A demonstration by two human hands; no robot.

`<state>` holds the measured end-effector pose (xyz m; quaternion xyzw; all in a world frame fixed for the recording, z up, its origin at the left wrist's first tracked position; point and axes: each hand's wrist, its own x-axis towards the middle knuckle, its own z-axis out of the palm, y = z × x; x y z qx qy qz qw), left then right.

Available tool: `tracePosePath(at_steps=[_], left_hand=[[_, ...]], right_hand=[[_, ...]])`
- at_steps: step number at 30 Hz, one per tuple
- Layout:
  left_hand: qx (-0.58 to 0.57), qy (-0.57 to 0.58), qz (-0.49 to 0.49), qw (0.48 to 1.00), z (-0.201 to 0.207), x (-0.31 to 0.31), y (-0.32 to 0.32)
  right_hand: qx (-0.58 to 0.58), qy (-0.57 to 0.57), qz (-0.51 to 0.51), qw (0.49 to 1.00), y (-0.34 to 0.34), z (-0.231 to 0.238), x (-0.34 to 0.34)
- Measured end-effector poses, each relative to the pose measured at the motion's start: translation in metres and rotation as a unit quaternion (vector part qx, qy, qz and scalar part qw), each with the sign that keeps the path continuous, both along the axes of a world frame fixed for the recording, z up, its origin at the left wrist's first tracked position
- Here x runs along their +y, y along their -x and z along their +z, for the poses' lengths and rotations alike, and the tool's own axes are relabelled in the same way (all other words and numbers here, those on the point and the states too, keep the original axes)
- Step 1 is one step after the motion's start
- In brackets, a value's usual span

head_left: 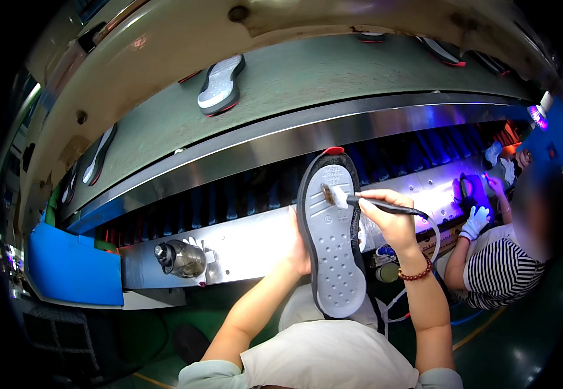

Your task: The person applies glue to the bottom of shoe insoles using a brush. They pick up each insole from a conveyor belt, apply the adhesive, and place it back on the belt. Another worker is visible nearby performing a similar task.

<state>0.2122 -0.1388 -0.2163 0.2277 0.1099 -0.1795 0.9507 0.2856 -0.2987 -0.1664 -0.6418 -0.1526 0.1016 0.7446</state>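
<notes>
A grey shoe sole (335, 249) with a black rim and a red tip is held upright in front of me. My left hand (299, 243) grips it by its left edge, the fingers mostly hidden behind it. My right hand (390, 219) is closed around the black handle of a brush (395, 208). The brush's pale bristles, brownish at the end, touch the upper part of the sole's grey face. From the back of the handle a clear tube (436, 237) curves down past my right wrist.
Beyond a steel edge (281, 135), a green conveyor belt (307, 74) carries several soles, one white-grey sole (221, 84) among them. A clear bottle (184, 258) stands on the metal shelf (249, 245) at left. To the right, a striped-shirted co-worker (505, 275) works under purple light.
</notes>
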Motion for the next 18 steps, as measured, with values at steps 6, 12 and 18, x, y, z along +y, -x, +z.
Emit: tracePosePath(at_steps=[6, 12, 18], left_hand=[[0.03, -0.01, 0.074, 0.997, -0.002, -0.005, -0.003], [0.021, -0.041, 0.119, 0.992, 0.006, 0.032, 0.003], [-0.043, 0.034, -0.012, 0.998, 0.044, -0.006, 0.006]], right_hand=[[-0.424, 0.181, -0.037, 0.887, 0.023, 0.001, 0.023], [-0.356, 0.17, 0.208, 0.895, 0.066, 0.006, -0.015], [-0.107, 0.017, 0.014, 0.994, 0.012, 0.04, -0.006]])
